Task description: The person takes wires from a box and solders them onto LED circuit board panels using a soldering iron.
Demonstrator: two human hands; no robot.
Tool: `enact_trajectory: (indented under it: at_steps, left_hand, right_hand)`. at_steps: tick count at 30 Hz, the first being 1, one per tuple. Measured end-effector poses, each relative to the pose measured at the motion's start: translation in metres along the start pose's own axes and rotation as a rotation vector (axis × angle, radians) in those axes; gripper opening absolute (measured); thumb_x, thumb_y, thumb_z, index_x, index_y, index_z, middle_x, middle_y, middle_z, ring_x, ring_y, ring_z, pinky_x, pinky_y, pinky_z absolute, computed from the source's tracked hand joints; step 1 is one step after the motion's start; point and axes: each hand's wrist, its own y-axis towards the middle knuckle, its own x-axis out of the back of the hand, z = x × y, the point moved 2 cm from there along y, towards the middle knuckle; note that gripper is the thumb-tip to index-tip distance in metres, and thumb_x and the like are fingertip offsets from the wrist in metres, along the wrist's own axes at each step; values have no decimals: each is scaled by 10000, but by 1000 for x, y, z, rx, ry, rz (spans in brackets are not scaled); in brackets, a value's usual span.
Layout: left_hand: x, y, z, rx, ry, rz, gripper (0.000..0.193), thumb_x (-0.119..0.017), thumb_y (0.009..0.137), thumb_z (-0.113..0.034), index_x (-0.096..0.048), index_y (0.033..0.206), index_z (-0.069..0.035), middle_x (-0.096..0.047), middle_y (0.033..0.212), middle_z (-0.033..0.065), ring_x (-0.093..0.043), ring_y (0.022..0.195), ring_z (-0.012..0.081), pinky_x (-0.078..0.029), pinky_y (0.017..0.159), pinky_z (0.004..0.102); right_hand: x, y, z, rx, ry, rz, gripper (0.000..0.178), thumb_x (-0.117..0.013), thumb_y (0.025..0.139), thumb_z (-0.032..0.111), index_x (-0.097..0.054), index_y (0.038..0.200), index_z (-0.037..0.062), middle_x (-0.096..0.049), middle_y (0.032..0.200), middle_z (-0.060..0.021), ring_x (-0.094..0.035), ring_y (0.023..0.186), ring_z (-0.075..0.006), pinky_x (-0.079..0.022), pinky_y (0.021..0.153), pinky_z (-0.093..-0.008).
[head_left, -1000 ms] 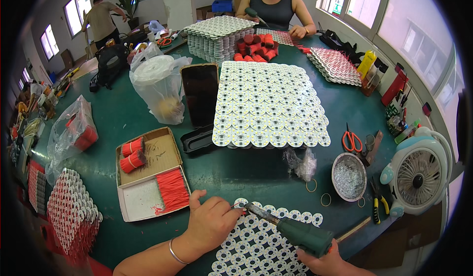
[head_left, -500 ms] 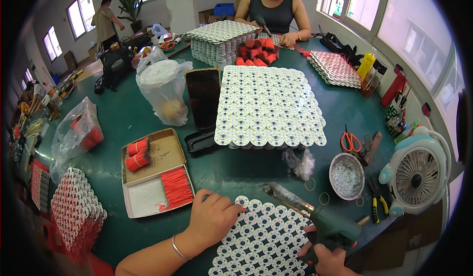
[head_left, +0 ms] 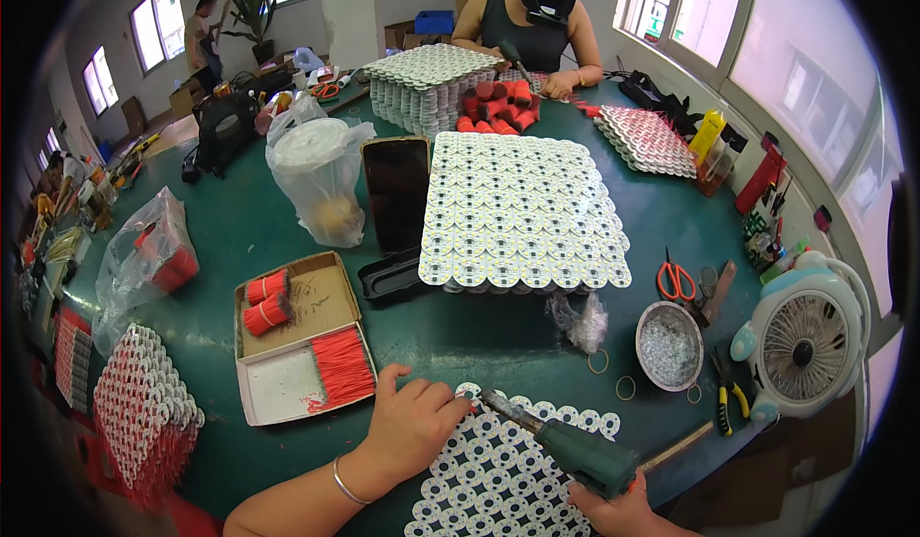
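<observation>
Fingers [head_left: 450, 411] of the left hand [head_left: 410, 429] bunched at the far left corner of the sheet of white discs [head_left: 522, 484]; pads hidden, can't tell whether they pinch anything. Right hand [head_left: 618, 512] gripping the handle of the green gun-shaped tool [head_left: 586, 456]; tool body covers part of that grip. Metal nose ends just beside the left fingertips, perhaps touching a disc; contact is hard to make out. Sheet lies flat on the near surface [head_left: 460, 341], its near edge cut off by the frame; most of the right forearm cut off too.

Writing: marks in the open cardboard box [head_left: 311, 319], left, too small to read; green marks on the white holder [head_left: 760, 233], far right, not legible.

Pose: left forearm enters near left, slanting far and right, back of hand up, bangle [head_left: 341, 481] on wrist. Right hand enters near right, thumb toward the left.
</observation>
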Motion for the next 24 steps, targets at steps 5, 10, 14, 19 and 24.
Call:
enact_trajectory:
  at_steps: [5,10,14,19,24]
  left_hand:
    - [0,-1,1,-3,28,-21,91,-639,668,-135,-647,749,-175,-512,650,-40,-526,650,128,-333,825,421]
    - [2,0,0,-3,31,-25,83,-633,673,-135,-646,747,-170,-505,646,-40,-520,635,129,-335,825,425]
    - [1,1,0,-6,38,-23,78,-632,676,-138,-646,746,-168,-500,641,-38,-518,630,128,-336,825,427]
    - [1,3,-1,-8,44,-21,70,-630,680,-139,-646,741,-170,-502,640,-38,-521,631,127,-335,827,429]
    - [5,-1,-2,6,42,-12,69,-632,686,-136,-647,745,-169,-530,661,-36,-530,648,132,-330,835,426]
  right_hand:
    - [-3,2,1,-1,-62,7,252,-637,736,79,-586,960,-23,-630,880,-112,-591,792,-178,-461,705,-312]
    - [-3,1,0,15,-52,-6,264,-645,726,92,-591,959,-17,-634,872,-117,-598,777,-182,-465,689,-313]
    - [-2,3,-1,76,-113,7,274,-649,717,97,-594,963,-10,-635,870,-124,-602,777,-186,-467,683,-316]
    - [-1,2,1,108,-153,-16,262,-641,723,85,-592,963,-9,-633,862,-116,-596,761,-186,-466,672,-316]
    - [14,-2,0,-7,246,-133,196,-599,793,91,-579,956,-15,-624,749,-87,-567,611,-146,-457,566,-280]
